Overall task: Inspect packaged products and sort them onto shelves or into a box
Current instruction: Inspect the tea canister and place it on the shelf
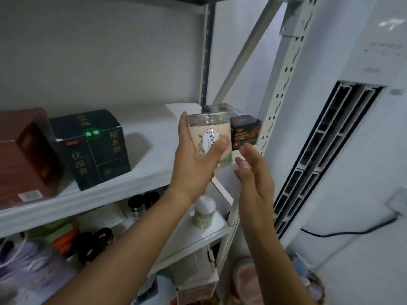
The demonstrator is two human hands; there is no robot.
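My left hand point(193, 155) grips a clear plastic jar point(209, 130) with a pale printed label, held upside down in front of the right end of the white upper shelf point(145, 172). My right hand point(255, 172) hovers just right of the jar, fingers apart and holding nothing. Behind the jar, a small dark box with orange print point(245, 130) stands at the shelf's right end. A dark green box with a green round sticker point(92, 148) and a dark red box point(24, 157) sit further left on that shelf.
A white perforated upright post point(284, 84) frames the rack on the right. The lower shelf point(211, 230) carries a white-capped jar point(203, 213) and several black-lidded jars point(92, 243). A white standing air conditioner point(330, 150) stands right of the rack, with a black cable point(343, 232).
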